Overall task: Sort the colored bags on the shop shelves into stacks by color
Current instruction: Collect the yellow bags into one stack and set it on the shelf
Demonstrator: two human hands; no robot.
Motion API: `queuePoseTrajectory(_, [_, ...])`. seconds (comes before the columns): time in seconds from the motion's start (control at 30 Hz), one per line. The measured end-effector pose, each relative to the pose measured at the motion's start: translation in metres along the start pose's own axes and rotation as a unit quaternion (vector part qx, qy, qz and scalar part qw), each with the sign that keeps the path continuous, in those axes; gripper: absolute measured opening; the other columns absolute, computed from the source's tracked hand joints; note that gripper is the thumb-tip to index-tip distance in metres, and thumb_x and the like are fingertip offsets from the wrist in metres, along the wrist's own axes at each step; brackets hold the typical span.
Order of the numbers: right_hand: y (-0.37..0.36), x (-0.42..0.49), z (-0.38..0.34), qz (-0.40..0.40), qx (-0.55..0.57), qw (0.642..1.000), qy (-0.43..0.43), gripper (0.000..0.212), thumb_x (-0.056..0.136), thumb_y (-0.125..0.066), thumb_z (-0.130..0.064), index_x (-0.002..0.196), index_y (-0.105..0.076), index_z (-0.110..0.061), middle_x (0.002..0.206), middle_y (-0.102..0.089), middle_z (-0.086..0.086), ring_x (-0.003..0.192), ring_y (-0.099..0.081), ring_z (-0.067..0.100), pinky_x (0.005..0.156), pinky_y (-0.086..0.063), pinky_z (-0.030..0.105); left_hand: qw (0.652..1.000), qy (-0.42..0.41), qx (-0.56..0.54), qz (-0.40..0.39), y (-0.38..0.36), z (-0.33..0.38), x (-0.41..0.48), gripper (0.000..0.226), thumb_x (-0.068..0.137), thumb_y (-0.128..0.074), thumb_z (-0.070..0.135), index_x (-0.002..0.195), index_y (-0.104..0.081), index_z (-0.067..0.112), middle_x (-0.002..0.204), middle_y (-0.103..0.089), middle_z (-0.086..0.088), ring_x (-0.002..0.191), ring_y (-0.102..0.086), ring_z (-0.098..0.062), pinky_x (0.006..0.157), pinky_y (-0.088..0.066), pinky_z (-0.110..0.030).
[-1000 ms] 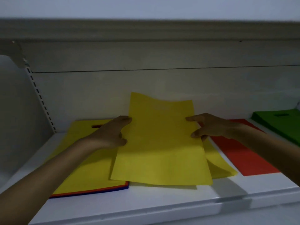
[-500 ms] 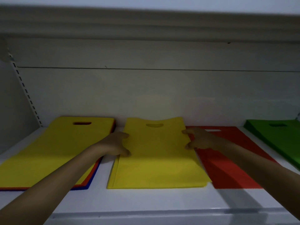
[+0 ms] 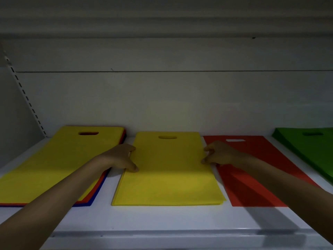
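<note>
1. Head view: yellow stack (image 3: 169,177) lies flat mid-shelf (image 3: 162,219), between a mixed pile (image 3: 54,165) and a red bag (image 3: 248,192).
2. At its side edges, the left grip (image 3: 122,157) and the right grip (image 3: 221,154) pinch it.

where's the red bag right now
Head view, right of centre: the red bag lies flat on the shelf between the middle yellow stack and the green bags.

L arm in from 7 o'clock, R arm from 4 o'clock, both stretched fwd. L hand (image 3: 120,156) palm down, thumb tip pressed down, fingers loosely curled. R hand (image 3: 222,154) curled, fingertips toward 9 o'clock. Grip unclear.
</note>
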State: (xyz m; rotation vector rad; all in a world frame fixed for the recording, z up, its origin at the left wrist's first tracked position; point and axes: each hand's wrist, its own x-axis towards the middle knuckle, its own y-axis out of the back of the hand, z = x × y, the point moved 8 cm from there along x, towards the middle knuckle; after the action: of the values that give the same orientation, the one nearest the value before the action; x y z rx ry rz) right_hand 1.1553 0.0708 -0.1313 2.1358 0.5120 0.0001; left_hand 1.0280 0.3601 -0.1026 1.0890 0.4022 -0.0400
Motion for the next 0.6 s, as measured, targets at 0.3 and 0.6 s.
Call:
queuePoseTrajectory(0.3, [-0.012, -0.008, -0.007, -0.056, -0.016, 0.998, -0.003, 0.062, 0.088, -0.067, -0.023, 0.139, -0.040, -0.001, 0.067, -0.061, 0.004, 0.053, -0.054, 0.012, 0.053, -0.041, 0.025, 0.997, 0.019, 0.074, -0.022, 0.001, -0.016, 0.018, 0.031, 0.078, -0.075, 0.035, 0.085, -0.057, 0.011, 0.081, -0.051, -0.001, 0.073, -0.051, -0.012, 0.062, -0.036, -0.022])
queuePoseTrajectory(0.6, [0.013, -0.003, -0.030, -0.002, -0.143, 0.989, 0.036, 0.061, 0.079, -0.073, -0.029, 0.132, -0.048, -0.012, 0.117, -0.061, 0.009, 0.090, -0.061, 0.018, 0.073, -0.047, 0.026, 0.999, 0.014, -0.040, 0.016, 0.027, -0.015, 0.013, 0.072, 0.081, -0.073, 0.024, 0.141, -0.038, 0.008, 0.117, -0.063, -0.011, 0.103, -0.064, -0.022, 0.092, -0.052, -0.037])
